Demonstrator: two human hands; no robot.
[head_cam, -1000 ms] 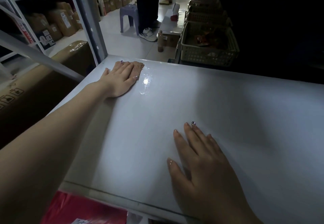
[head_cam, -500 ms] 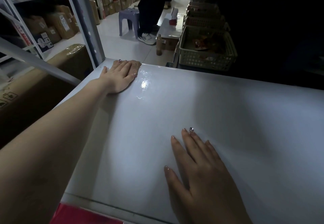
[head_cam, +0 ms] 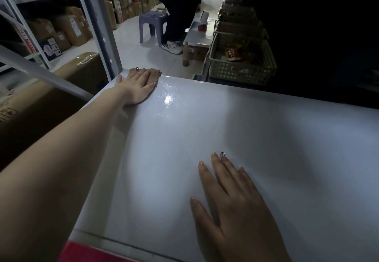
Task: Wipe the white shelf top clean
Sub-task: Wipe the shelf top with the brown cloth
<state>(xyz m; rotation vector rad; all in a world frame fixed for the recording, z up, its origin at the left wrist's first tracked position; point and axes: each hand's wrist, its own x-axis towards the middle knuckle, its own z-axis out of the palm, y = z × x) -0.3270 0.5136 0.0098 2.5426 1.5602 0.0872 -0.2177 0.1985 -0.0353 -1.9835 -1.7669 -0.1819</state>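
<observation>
The white shelf top [head_cam: 256,138] fills most of the view. My left hand [head_cam: 136,86] lies flat with straight fingers at its far left corner, pressing a brown cloth [head_cam: 154,75] down; only the cloth's right edge shows past my fingers. A wet, shiny patch [head_cam: 167,99] glints just right of that hand. My right hand [head_cam: 231,200] rests flat on the shelf top near the front edge, fingers spread, holding nothing.
A grey metal rack post [head_cam: 98,25] rises beside the far left corner. A taped cardboard box [head_cam: 51,93] sits left of the shelf. Beyond the far edge stand a beige basket [head_cam: 242,70], a purple stool [head_cam: 151,23] and a person's legs [head_cam: 174,15]. Something red [head_cam: 86,253] lies below the front edge.
My left hand and the cloth have slid slightly left toward the far corner. The view has shifted a little. My right hand has stayed flat in the same spot.
</observation>
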